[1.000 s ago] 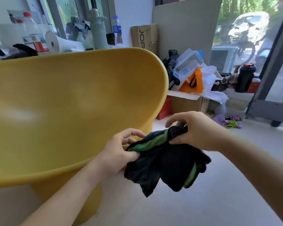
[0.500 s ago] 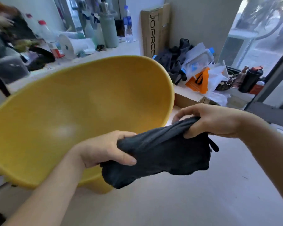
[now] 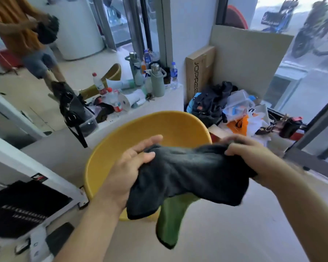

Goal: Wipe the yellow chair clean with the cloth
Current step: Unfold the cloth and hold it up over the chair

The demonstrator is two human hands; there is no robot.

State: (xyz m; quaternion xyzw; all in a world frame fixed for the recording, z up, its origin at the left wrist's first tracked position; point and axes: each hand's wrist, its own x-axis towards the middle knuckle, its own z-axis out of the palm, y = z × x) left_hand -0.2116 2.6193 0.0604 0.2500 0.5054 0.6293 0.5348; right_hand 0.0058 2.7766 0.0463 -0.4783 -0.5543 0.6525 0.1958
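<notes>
The yellow chair [image 3: 159, 127], a rounded tub-shaped shell, stands on the floor below my hands, its open bowl facing up. I hold a dark grey cloth [image 3: 193, 173] with a green flap hanging from it, stretched between both hands above the chair's near rim. My left hand [image 3: 129, 167] holds the cloth's left end with the thumb over it and the fingers extended beneath. My right hand [image 3: 248, 154] grips the right end in curled fingers. The cloth hides the chair's front edge and base.
A low ledge [image 3: 159, 103] behind the chair carries bottles, flasks and a black bag. A tall cardboard box [image 3: 199, 72] and a heap of bags [image 3: 235, 110] stand at the right. A white frame [image 3: 45, 176] is at my left. Another person [image 3: 27, 44] stands far left.
The view has risen and pulled back, so the chair now looks smaller and lower. The cloth has been spread wider between my hands, and a green flap now hangs below it.
</notes>
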